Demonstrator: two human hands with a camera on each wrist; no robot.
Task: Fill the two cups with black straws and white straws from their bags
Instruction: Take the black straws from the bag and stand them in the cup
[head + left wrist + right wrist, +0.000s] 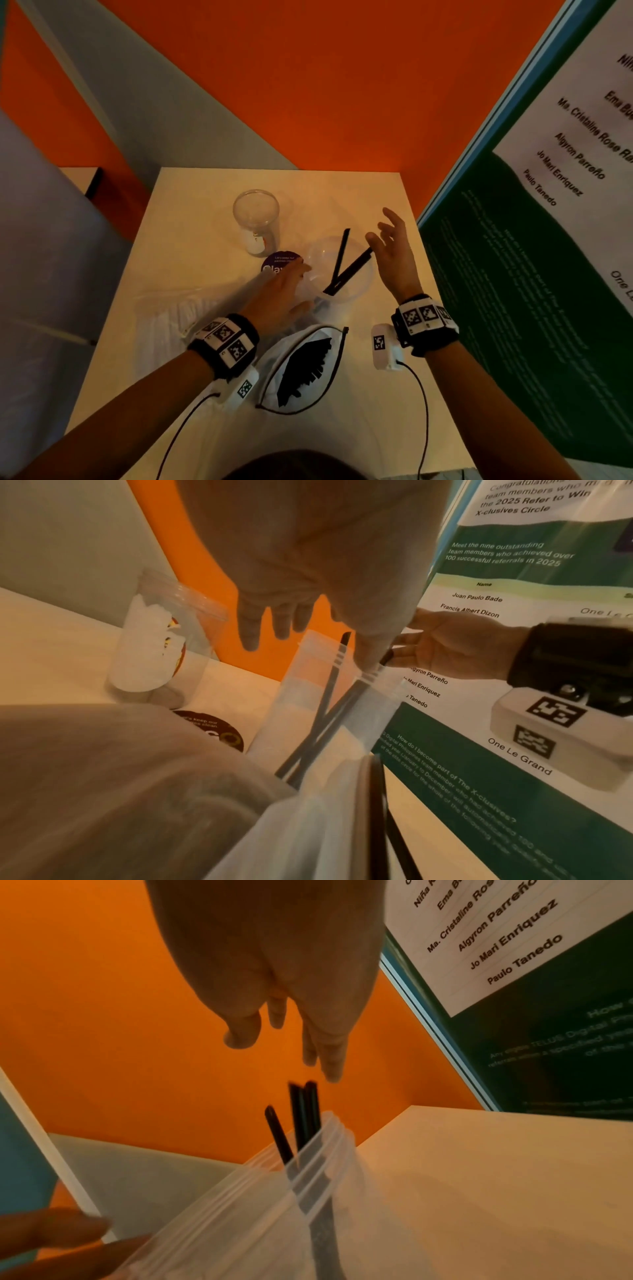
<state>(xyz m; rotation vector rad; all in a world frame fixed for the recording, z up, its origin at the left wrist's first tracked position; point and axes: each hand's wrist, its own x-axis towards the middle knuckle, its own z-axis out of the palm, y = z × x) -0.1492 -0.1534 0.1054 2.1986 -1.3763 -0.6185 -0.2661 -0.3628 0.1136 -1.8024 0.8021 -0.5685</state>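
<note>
Tabletop first: the pale square table (359,205) fills the middle of the head view, and we work near its centre. At lower centre lies the open white drawstring bag of black straws (305,368), its mouth gaping toward us; at left of centre lies the clear plastic bag of white straws (178,318), flat and crumpled. Toward the upper middle stands the empty clear plastic cup with a torn white label (256,219), upright and well apart from our work. Right of centre is the clear plastic cup we are filling (356,274), with a few thin black straws (346,270) leaning crossed inside it, their tips over the far rim.

Our left hand (281,291) rests against that cup's near-left wall with the fingers fairly straight; we cannot tell whether they wrap it. Our right hand (394,246) hovers just beside the straw tips, fingers spread and holding nothing.

We judge this the loading of black straws, barely begun. To do it well, we should keep the left hand steadying the light cup, take a small bunch from the drawstring bag, align the ends, and drop them in upright so the leaning ones are not levered out or the cup tipped.
</note>
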